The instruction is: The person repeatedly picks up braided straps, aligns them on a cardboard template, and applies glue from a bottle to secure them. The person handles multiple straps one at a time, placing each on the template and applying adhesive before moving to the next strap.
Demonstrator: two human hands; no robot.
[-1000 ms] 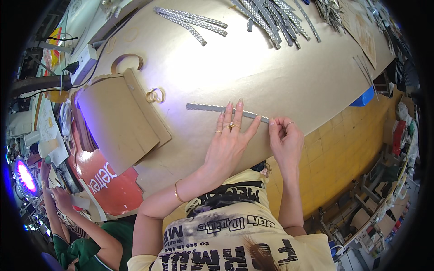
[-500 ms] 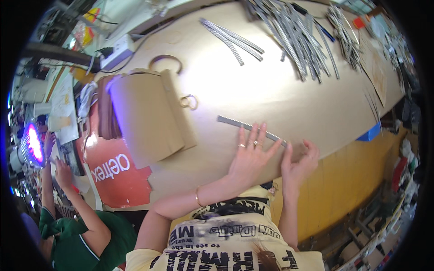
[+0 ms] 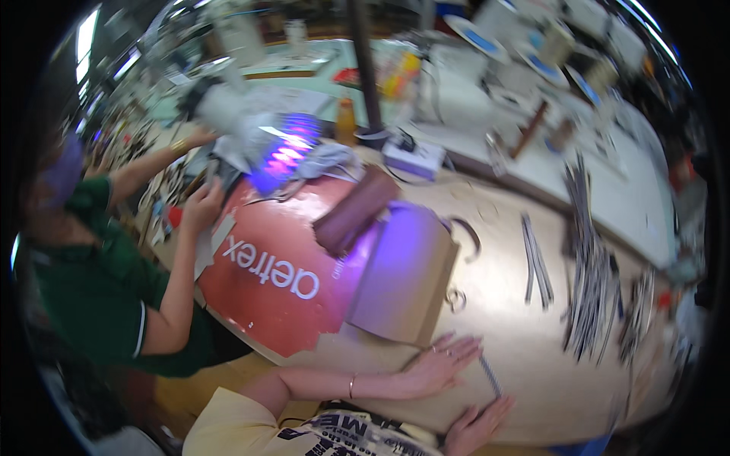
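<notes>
A thin braided silver-grey strip [image 3: 490, 378] lies on the brown-covered table in front of me. My left hand [image 3: 443, 368] rests flat and open on the table, its fingertips close to the strip's far end. At the near end of the strip is my right hand [image 3: 479, 427], fingers stretched out, seeming to touch or nearly touch it; blur hides the exact contact. Just beyond my left hand lies a curved tan sheet [image 3: 403, 277], with a rolled brown piece [image 3: 356, 211] next to it.
Bundled grey strips [image 3: 589, 281] and a few loose strips [image 3: 536, 262] lie on the right. A lit lamp [image 3: 285, 152] hangs over a red sheet [image 3: 266, 292]. A co-worker in green [image 3: 99, 296] works at the left. Behind stand a power strip [image 3: 414, 156] and a dark pole [image 3: 365, 68].
My view has swung left, bringing in more of the co-worker and lamp. My left fingers, earlier laid across the braided strip, are now beside its far end. My right hand stays by the near end.
</notes>
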